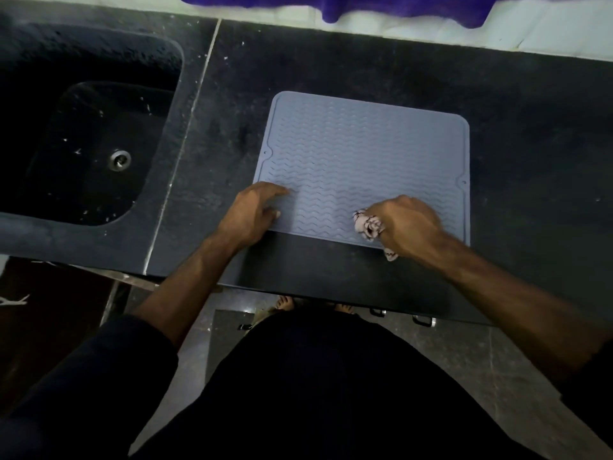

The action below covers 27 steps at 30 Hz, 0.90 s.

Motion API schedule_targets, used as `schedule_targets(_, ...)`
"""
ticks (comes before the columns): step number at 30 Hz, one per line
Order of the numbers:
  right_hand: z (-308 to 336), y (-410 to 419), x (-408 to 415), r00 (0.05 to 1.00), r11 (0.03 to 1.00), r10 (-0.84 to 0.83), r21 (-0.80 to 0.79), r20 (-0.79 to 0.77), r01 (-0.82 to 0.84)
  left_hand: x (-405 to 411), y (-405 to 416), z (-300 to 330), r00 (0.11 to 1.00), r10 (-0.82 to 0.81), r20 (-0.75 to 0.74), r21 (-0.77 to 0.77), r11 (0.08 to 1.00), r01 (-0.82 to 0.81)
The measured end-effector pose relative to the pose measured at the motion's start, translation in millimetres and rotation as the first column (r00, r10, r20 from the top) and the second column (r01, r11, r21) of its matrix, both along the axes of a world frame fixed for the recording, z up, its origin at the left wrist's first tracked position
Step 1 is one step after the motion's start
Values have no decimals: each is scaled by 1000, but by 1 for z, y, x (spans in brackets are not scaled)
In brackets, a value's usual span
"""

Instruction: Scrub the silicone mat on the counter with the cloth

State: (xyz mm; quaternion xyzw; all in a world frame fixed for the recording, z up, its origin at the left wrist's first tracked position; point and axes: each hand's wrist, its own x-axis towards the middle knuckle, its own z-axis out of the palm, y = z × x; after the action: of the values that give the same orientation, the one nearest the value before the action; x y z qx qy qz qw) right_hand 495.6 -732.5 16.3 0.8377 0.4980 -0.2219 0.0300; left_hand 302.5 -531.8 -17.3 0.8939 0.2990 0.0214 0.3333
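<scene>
The silicone mat [361,167] was laid flat on the dark counter [530,134], centre of the frame, right of the sink [89,144]. The right hand [411,224] was closed in a fist around a bunched patterned cloth [366,225], pressed on the mat's lower right area; 1 tail of cloth was seen hanging past the mat's lower edge. The left hand [257,212] was held open with fingers spread, nothing gripped, pressed flat on the mat's lower left corner, apparently to pin it down. A purple fabric [331,5] was seen along the top edge of the frame.

Progress, as judged: scrubbing was under way along the lower strip only. No wet streaks, foam or dirt could be made out in the dim light, so cleaned area could not be told from uncleaned. The middle and upper parts of the mat were judged probably left to cover.
</scene>
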Motion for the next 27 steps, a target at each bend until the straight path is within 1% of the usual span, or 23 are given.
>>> schedule_targets(1,3,5,-3,999,999,-35,21,-20,35,-4,3,0,999,36,34,-72,997,-34)
schedule_targets(3,6,21,-14,996,991,-71,113,-59,77,-9,7,-2,988,115,106,-210,973,-91)
schedule_targets(5,5,45,-33,995,970,-48,234,-82,66,-10,12,-3,969,197,147,-322,936,-141)
schedule_targets(7,-1,69,-56,997,961,16,278,-70,5,-8,16,-2,953,269,136,-416,889,-191)
schedule_targets(9,-11,83,-74,998,971,57,234,-14,-52,-5,19,-1,950,296,93,-441,868,-228)
schedule_targets(11,-17,79,-77,999,977,48,206,21,-51,-2,22,0,957,284,52,-442,866,-233)
schedule_targets(14,-14,56,-61,997,986,-63,153,-43,69,2,25,-2,958,284,28,-469,850,-238)
schedule_targets(16,-10,48,-51,994,992,-107,67,-33,109,4,28,-3,944,331,10,-543,794,-273)
schedule_targets(17,-8,47,-49,993,992,-119,29,-26,120,3,29,-3,946,324,11,-544,796,-266)
schedule_targets(18,-5,48,-49,992,992,-125,22,-21,125,3,29,-4,956,294,22,-505,828,-243)
schedule_targets(19,-3,51,-50,991,991,-129,40,-29,130,1,31,-4,966,257,36,-447,869,-214)
schedule_targets(21,-1,61,-56,992,986,-112,121,-55,118,-1,35,-4,980,186,69,-266,950,-162)
schedule_targets(22,-1,70,-60,994,980,-87,171,-61,96,-3,37,-4,984,160,77,-208,968,-141)
schedule_targets(24,-3,90,-73,998,968,-22,247,-59,36,-5,43,-3,990,121,77,-212,972,-103)
schedule_targets(25,-6,99,-81,999,966,15,258,-47,-2,-5,45,-4,993,96,73,-206,975,-79)
schedule_targets(27,-12,109,-93,998,971,56,234,2,-55,-4,48,-3,997,54,49,-126,991,-48)
